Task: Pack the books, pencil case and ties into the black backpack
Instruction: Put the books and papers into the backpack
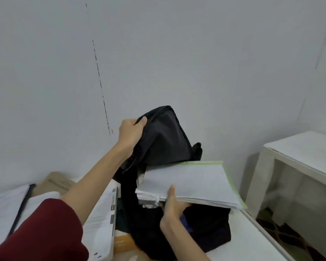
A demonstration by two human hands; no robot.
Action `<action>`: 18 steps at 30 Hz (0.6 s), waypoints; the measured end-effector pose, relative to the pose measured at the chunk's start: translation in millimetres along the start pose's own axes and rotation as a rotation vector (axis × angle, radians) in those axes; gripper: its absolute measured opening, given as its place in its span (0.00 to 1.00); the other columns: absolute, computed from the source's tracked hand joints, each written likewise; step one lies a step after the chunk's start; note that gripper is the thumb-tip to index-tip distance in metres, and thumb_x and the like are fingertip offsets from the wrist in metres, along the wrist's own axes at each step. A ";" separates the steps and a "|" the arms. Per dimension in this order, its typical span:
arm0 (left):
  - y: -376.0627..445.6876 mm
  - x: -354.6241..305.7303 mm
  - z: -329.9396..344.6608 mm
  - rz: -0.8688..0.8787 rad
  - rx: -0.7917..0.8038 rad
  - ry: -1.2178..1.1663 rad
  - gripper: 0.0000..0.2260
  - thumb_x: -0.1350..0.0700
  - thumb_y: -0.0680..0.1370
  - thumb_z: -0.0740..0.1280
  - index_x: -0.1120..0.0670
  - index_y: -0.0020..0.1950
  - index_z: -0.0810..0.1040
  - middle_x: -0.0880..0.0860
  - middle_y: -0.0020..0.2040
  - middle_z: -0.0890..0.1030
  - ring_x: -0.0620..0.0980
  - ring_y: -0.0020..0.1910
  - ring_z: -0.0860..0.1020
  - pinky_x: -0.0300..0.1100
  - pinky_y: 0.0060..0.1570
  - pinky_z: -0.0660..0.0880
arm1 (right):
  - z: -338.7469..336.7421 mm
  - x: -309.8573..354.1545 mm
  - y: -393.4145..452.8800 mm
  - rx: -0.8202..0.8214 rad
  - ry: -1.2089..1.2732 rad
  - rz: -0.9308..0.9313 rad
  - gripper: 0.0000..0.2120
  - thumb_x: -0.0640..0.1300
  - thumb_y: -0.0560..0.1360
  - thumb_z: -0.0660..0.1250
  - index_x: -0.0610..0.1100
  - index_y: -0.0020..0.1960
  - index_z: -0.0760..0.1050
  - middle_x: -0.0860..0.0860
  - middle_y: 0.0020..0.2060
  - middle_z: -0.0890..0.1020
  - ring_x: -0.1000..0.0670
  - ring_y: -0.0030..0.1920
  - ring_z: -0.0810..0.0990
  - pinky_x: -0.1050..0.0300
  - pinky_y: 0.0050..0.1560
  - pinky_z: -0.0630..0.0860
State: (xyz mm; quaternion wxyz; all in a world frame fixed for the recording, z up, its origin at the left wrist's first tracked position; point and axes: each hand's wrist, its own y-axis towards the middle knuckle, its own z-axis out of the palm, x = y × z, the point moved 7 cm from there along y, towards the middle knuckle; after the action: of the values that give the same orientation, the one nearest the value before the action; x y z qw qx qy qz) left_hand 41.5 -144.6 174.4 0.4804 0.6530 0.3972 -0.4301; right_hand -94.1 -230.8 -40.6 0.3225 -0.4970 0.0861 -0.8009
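Left hand gripping the raised top flap of the black fabric backpack on the white desk. Right hand clasping a thick stack of white paper books, just above the backpack's mouth.

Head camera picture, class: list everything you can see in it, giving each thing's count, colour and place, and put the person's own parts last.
backpack: one, black, on the table at centre, its top flap lifted
stack of books and papers: one, white with a green edge, at the backpack's mouth
table: one, white, under the backpack
side table: one, white, at right by the wall
cardboard box: one, brown, at left by the wall
white papers: several, left of the backpack
wall: grey-white, behind everything
sleeve: one, dark red, lower left
left hand: one, gripping the backpack's top edge
right hand: one, holding the stack from its near edge
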 end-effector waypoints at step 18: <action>-31.8 -30.7 7.3 0.332 0.151 0.345 0.21 0.53 0.79 0.63 0.54 0.29 0.59 0.49 0.26 0.59 0.44 0.23 0.57 0.35 0.24 0.53 | -16.7 150.2 104.8 0.073 -1.754 -0.651 0.20 0.50 0.75 0.66 0.37 0.59 0.69 0.39 0.58 0.72 0.38 0.60 0.71 0.50 0.54 0.70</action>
State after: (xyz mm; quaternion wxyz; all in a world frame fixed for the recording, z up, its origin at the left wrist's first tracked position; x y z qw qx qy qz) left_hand 0.9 -147.8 193.0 0.4194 0.8072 0.3270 -0.2560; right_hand -108.0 -405.7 14.4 0.0475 -0.9129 -0.3564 -0.1930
